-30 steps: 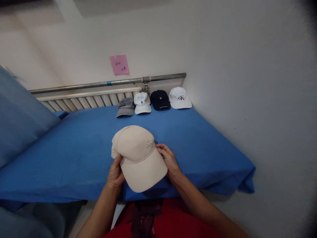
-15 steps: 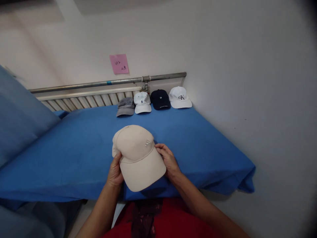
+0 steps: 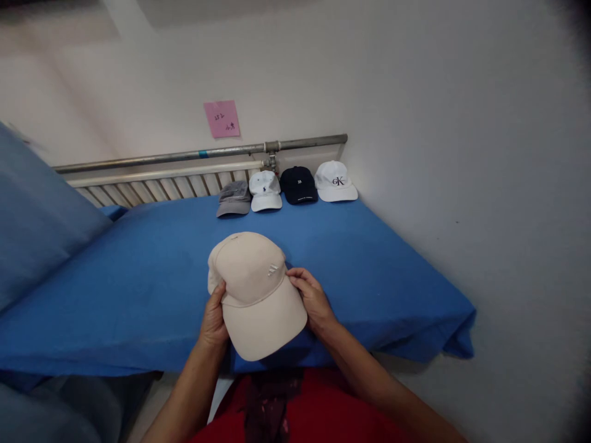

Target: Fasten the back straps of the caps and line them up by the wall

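A beige baseball cap (image 3: 255, 290) with a small pale logo on its front sits between my hands above the near edge of the blue-covered table (image 3: 138, 277), brim toward me. My left hand (image 3: 213, 320) grips the cap's left side where brim meets crown, thumb on top. On the right side of the brim, my right hand (image 3: 313, 299) holds it with fingers curled. At the far edge a row of caps lies against the wall: a grey cap (image 3: 234, 198), a white cap (image 3: 265, 191), a dark navy cap (image 3: 298, 184) and a white cap with black letters (image 3: 335, 181).
A metal pipe (image 3: 198, 153) and a ribbed white radiator (image 3: 152, 184) run along the wall behind the table. A pink note (image 3: 222, 119) is stuck on the wall above. A blue cloth-covered shape (image 3: 37, 215) rises at the left. A white wall bounds the right side.
The beige cap and both hands have shifted very slightly to the left and away from me; the grip is unchanged.
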Available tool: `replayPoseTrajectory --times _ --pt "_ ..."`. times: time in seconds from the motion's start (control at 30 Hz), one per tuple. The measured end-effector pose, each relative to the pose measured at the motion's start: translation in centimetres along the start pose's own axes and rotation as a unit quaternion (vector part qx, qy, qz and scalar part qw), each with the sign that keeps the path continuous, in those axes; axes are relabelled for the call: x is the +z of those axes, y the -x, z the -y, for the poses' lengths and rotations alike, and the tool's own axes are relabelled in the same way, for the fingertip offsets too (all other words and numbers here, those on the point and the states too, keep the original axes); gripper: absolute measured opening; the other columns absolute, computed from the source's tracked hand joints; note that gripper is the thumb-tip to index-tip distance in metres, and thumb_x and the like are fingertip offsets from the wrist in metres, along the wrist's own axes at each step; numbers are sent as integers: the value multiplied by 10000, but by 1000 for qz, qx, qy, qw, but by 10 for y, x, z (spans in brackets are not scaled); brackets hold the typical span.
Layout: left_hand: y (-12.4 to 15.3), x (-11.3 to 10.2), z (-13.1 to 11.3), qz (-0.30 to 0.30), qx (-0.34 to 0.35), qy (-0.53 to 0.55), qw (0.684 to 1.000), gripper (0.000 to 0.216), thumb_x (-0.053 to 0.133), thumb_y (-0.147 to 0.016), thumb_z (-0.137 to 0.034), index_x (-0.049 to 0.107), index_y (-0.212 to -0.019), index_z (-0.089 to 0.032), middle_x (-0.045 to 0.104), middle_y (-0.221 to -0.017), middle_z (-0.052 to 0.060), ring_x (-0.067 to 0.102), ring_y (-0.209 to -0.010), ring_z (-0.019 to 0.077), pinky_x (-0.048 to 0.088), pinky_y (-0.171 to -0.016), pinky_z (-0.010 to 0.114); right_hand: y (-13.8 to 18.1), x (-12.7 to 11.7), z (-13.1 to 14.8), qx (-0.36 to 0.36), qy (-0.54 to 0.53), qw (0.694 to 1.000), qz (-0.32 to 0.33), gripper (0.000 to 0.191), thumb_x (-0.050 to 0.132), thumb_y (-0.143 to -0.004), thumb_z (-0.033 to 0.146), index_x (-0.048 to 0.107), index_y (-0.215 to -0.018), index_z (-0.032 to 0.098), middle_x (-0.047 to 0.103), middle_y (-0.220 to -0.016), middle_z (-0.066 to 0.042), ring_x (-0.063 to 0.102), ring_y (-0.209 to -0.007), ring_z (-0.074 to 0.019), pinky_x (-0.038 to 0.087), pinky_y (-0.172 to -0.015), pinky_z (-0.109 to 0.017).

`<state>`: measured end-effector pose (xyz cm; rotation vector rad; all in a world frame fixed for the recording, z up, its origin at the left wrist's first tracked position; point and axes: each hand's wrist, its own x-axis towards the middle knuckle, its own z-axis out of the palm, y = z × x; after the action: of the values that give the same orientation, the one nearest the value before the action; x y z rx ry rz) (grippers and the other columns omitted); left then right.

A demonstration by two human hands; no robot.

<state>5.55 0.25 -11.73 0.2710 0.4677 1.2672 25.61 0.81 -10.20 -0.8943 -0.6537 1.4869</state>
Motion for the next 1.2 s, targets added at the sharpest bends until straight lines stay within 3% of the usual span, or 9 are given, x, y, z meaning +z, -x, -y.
replayPoseTrajectory --times 0.1,0.33,0.47,0.73,1.03,1.2 --pt "-1 0 1 -12 7 4 1000 225 552 -869 -216 723 -1011 -179 765 -960 92 562 -1221 294 304 -1143 472 0 0 0 0 3 1000 2 80 681 -623 264 672 -702 262 572 -638 41 428 -580 -135 306 -562 -264" --pt "3 23 6 -121 60 -13 991 237 527 -860 -154 699 -1022 -139 769 -861 105 631 -1127 304 399 -1083 490 0 0 0 1 0 1000 0 75 680 -618 265 674 -693 261 559 -639 42 428 -588 -131 306 -571 -265" --pt "5 30 6 -149 64 -14 987 239 516 -857 -134 695 -1016 -118 767 -821 112 655 -1082 308 424 -1062 489 0 0 0 3 -4 1000 -2 79 685 -614 264 673 -691 255 559 -640 43 430 -589 -127 302 -571 -263" --pt "2 21 4 -103 28 -21 994 348 546 -857 -200 648 -1181 -124 765 -927 118 656 -1081 305 409 -1075 476 0 0 -1 14 -19 1000 -1 97 702 -598 264 678 -692 258 553 -615 47 419 -569 -123 303 -548 -254" --pt "-4 7 -1 0 7 26 1000 210 557 -881 -193 748 -970 -205 770 -935 48 629 -1135 243 319 -1139 386 1 1 0 25 -42 999 -2 142 738 -581 250 672 -706 234 585 -619 50 451 -576 -117 326 -547 -239" --pt "-4 8 -1 -32 8 25 999 181 584 -876 -196 744 -955 -226 771 -952 35 611 -1167 233 351 -1120 376 0 -1 0 30 -65 997 -8 189 763 -555 239 664 -716 222 598 -627 54 468 -579 -114 343 -548 -232"
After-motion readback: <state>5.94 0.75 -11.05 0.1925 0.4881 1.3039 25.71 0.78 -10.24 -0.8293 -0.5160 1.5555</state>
